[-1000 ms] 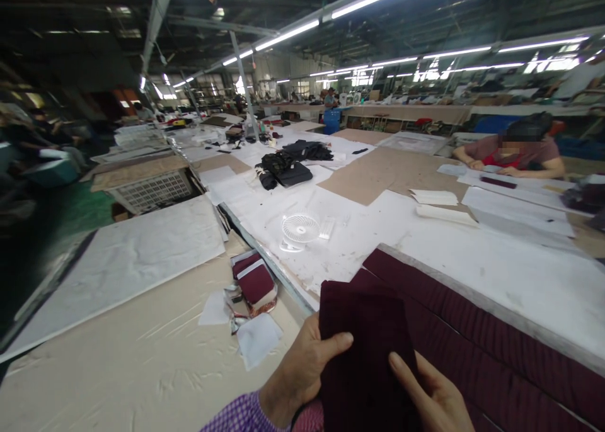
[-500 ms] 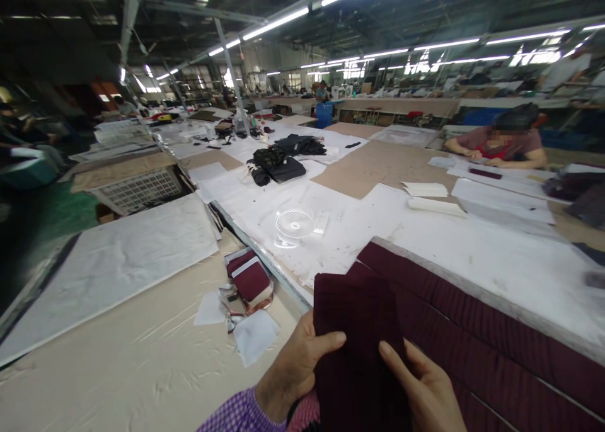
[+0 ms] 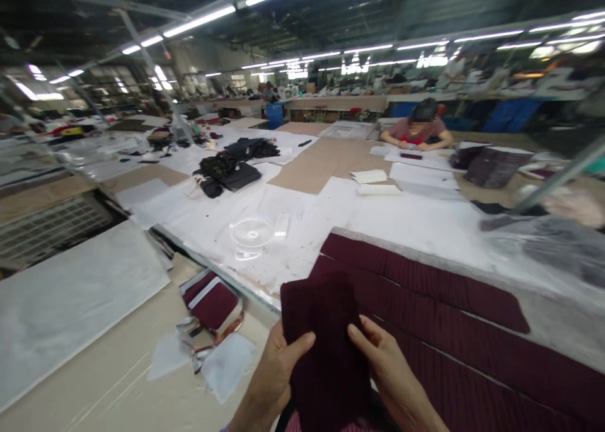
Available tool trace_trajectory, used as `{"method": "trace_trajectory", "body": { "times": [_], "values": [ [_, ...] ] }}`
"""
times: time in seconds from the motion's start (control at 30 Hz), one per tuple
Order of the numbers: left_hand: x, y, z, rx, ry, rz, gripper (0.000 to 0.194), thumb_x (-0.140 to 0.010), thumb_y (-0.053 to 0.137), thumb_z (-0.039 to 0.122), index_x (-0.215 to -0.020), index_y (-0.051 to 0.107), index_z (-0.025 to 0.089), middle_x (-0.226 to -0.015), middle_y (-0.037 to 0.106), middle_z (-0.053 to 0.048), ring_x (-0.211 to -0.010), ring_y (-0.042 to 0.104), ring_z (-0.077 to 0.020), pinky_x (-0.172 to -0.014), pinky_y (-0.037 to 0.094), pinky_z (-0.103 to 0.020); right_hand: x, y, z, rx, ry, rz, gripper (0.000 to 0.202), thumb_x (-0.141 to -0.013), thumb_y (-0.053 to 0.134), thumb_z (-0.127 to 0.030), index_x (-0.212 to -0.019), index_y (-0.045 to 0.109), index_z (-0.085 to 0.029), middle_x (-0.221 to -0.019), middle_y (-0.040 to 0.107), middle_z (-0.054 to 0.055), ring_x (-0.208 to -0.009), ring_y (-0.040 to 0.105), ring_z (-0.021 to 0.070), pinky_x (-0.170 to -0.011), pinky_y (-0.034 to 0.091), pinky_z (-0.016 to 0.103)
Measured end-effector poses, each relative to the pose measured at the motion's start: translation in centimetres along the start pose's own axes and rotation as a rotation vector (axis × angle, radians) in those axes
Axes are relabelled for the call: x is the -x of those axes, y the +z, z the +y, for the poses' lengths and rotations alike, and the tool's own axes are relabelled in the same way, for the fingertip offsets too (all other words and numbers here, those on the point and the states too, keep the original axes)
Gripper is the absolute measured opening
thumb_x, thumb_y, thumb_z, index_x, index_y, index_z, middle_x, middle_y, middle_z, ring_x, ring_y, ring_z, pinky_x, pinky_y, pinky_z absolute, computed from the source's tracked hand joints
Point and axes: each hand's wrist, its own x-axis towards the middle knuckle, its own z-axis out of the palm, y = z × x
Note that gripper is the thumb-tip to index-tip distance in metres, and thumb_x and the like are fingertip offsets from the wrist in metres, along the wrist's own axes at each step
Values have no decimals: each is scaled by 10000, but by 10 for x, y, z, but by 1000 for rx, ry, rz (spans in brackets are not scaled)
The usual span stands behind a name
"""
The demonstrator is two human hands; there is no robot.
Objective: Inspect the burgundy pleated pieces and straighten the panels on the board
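Between my two hands is a dark maroon fabric piece point(image 3: 326, 363), held up in front of me. My left hand point(image 3: 278, 369) grips its left edge, thumb on the near face. On the opposite edge my right hand point(image 3: 385, 366) pinches it, thumb in front and fingers behind. Whether it is one layer or several I cannot tell. Just beyond lie long rows of overlapping maroon fabric pieces point(image 3: 425, 293), stretching to the right. A small stack of maroon pieces point(image 3: 215, 303) with a pale strip across it sits left of my left hand.
A white fan point(image 3: 250, 232) lies on the white-covered table point(image 3: 302, 255). Dark garments point(image 3: 241, 167) are heaped farther back. Across the table a co-worker point(image 3: 418, 130) leans over papers. Light scraps point(image 3: 227, 363) lie near the maroon stack, and a crate point(image 3: 57, 227) stands at left.
My view has swung to the right, so the surroundings appear farther left. Both hands keep hold of the maroon fabric piece.
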Motion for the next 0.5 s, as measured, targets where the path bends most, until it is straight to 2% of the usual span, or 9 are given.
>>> {"method": "trace_trajectory", "body": {
  "times": [0.13, 0.23, 0.3, 0.33, 0.4, 0.43, 0.5],
  "values": [
    [-20, 9, -27, -73, -39, 11, 687, -659, 770, 262, -1290, 504, 199, -1117, 689, -105, -1073, 620, -281, -932, 512, -411, -1, -31, -9, 76, -134, 133, 299, -718, 763, -431, -806, 678, -158, -757, 660, 13, -681, 573, 155, -643, 453, 252],
    [-55, 13, -59, -200, 88, -43, 628, -769, 653, 391, -1338, 453, 216, -1273, 600, -119, -1152, 573, -265, -969, 489, -390, 7, -69, -30, 155, -235, 276, 307, -702, 757, -458, -782, 679, -172, -723, 630, -9, -654, 539, 143, -607, 428, 239],
    [-85, 16, -87, -509, 192, -65, 553, -861, 485, 454, -1343, 445, 185, -1294, 582, -133, -1158, 571, -243, -960, 494, -384, 20, -102, -45, 236, -277, 370, 308, -702, 744, -472, -794, 679, -186, -721, 625, -16, -658, 534, 148, -598, 425, 239],
    [-102, 18, -103, -779, 273, -79, 530, -903, 370, 454, -1344, 442, 169, -1292, 583, -132, -1163, 570, -224, -949, 500, -372, 28, -120, -53, 294, -286, 415, 312, -703, 736, -480, -808, 679, -192, -733, 629, -15, -668, 537, 154, -599, 427, 241],
    [-133, 28, -139, -955, 314, -48, 486, -897, 370, 414, -1263, 537, 140, -1255, 608, -148, -1182, 554, -237, -1000, 453, -404, 47, -159, -70, 436, -291, 511, 327, -695, 723, -500, -801, 670, -194, -753, 644, -7, -687, 552, 172, -604, 432, 248],
    [-147, 34, -157, -1035, 338, -33, 470, -890, 385, 392, -1256, 550, 147, -1293, 580, -142, -1244, 497, -244, -1046, 403, -419, 58, -180, -80, 512, -283, 564, 336, -695, 712, -512, -791, 665, -193, -766, 653, 3, -706, 562, 186, -620, 439, 258],
    [-169, 50, -192, -1183, 407, 15, 473, -878, 405, 348, -1282, 533, 139, -1405, 469, -134, -1379, 294, -263, -1124, 259, -473, 79, -221, -101, 662, -254, 660, 366, -682, 695, -539, -797, 671, -193, -805, 672, 23, -745, 583, 217, -645, 449, 279]
  ]
}}
